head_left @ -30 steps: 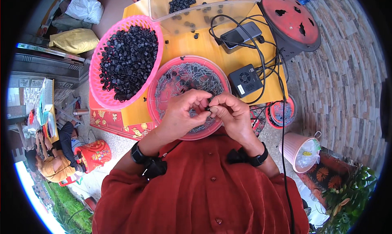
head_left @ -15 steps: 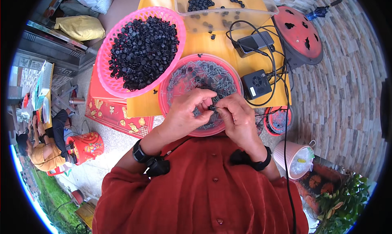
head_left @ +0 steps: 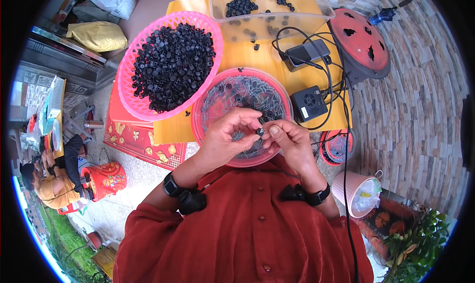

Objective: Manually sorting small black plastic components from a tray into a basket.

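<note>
A small black plastic cap (head_left: 259,131) is pinched between the fingertips of the left hand (head_left: 231,136) and the right hand (head_left: 289,141), which are brought together thumb to thumb. Both hands are closed narrowly about this one piece, and it is held just above the near half of a round red basin (head_left: 200,116). The basin is filled with thin grey metal pins and a few loose black caps.

To the left of the basin, and touching it, a pink mesh basket (head_left: 129,92) is heaped with more black caps. Beyond both, a clear rectangular plastic tub (head_left: 316,12) is seen holding a scatter of the same caps. All three are set on a yellow tabletop (head_left: 237,53).

A flat dark grey power bank (head_left: 304,52) and a black box-shaped device with a white label on its near face (head_left: 308,103) are lying to the right of the basin, joined by black cables (head_left: 332,80). A round red stool seat with cut-out holes (head_left: 360,41) is placed further right. A pale pink bin lined with a clear bag (head_left: 354,192) is standing on the ground by the right elbow. A yellow sack (head_left: 97,35) and a white bag (head_left: 116,0) are resting at the upper left. A black wristband is worn on each wrist.
</note>
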{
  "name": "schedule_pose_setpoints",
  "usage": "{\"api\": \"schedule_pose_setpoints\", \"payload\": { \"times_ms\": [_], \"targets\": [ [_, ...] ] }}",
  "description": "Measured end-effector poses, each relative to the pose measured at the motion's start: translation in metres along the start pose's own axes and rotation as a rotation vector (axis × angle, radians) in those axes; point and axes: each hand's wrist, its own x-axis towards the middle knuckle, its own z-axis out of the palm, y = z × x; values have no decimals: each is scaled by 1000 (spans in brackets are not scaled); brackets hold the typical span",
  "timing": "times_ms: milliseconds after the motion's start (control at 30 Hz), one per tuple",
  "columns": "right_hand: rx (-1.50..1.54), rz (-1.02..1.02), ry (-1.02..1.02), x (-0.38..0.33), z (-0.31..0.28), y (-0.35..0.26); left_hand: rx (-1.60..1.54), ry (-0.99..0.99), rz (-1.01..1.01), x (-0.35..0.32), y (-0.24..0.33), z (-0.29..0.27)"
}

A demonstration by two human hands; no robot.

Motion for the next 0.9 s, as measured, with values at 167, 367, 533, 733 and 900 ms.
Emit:
{"api": "schedule_pose_setpoints", "payload": {
  "times_ms": [167,367,533,733,900],
  "targets": [
    [375,194,-121,-3,-4,12,102,-1,81,4,-6,3],
    [582,259,-162,4,-7,17,330,-41,185,7,-1,0],
    [494,164,-49,4,-12,14,279,152,34,19,27,-36],
    [428,151,20,5,-21,13,749,339,-49,53,39,-123],
    [358,155,33,2,-23,17,988,150,-135,87,26,-129]
  ]
}}
